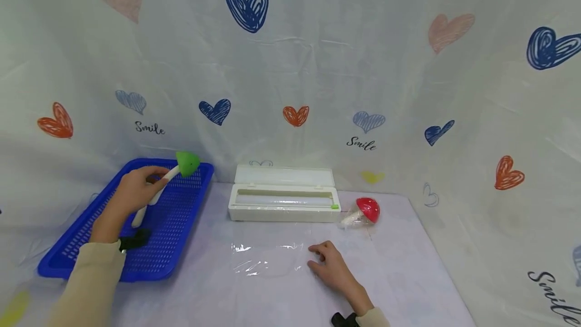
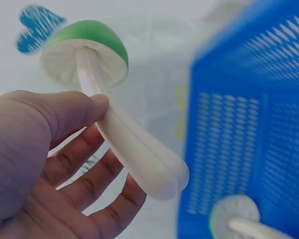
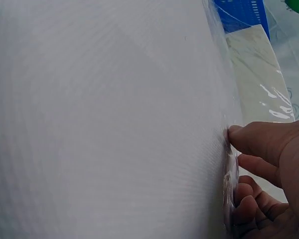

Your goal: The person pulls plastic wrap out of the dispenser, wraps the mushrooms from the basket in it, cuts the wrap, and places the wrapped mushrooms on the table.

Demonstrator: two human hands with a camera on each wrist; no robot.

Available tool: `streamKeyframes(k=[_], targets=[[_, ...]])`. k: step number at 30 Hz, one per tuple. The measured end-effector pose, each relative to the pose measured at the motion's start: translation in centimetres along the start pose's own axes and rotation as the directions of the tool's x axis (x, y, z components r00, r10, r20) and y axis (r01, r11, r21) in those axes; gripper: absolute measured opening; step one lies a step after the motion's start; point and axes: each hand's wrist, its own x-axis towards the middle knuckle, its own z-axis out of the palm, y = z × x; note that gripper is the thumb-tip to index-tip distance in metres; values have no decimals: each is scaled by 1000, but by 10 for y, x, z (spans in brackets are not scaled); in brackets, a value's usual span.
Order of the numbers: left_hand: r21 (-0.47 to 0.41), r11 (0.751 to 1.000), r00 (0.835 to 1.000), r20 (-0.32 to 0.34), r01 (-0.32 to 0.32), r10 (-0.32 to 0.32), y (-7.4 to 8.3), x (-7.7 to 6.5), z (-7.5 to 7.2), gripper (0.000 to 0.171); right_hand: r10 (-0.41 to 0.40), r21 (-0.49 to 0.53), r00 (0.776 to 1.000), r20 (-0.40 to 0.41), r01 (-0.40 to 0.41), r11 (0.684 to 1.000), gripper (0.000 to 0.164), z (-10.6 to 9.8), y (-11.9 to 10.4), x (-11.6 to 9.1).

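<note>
In the head view my left hand (image 1: pixel 136 191) is above the basket, its thumb and fingers pinching the white stem of a green-capped toy mushroom (image 1: pixel 187 163). The left wrist view shows that mushroom (image 2: pixel 139 149) tilted, cap up, its stem end away from the palm. A sheet of clear plastic wrap (image 1: pixel 268 259) lies on the white tabletop. At its right edge my right hand (image 1: pixel 333 269) has its fingers curled. In the right wrist view the thumb (image 3: pixel 254 137) and fingers hold the puckered edge of the wrap (image 3: pixel 230 172).
The blue perforated basket (image 1: pixel 201 206) at left has another white-stemmed mushroom (image 1: pixel 139 217) in it. A white wrap dispenser (image 1: pixel 283 214) stands at the back with its lid up. Right of it lies a red-capped mushroom (image 1: pixel 368 210) in clear wrap. A heart-printed curtain (image 1: pixel 290 64) hangs behind.
</note>
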Motion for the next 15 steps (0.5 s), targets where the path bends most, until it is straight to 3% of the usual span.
streamKeyframes(k=[5, 9, 15], targets=[[-56, 998, 998, -51, -26, 23, 32, -6, 8, 38, 19, -9, 1000, 8, -19, 1000, 35, 2, 0, 0], [-103, 992, 994, -88, -69, 60, 52, -9, 25, 35, 31, -11, 1000, 3, -31, 999, 36, 3, 0, 0], [-178, 980, 989, -131, -83, 60, 80, -16, 57, 31, 33, -22, 999, 4, -33, 999, 36, 3, 0, 3]])
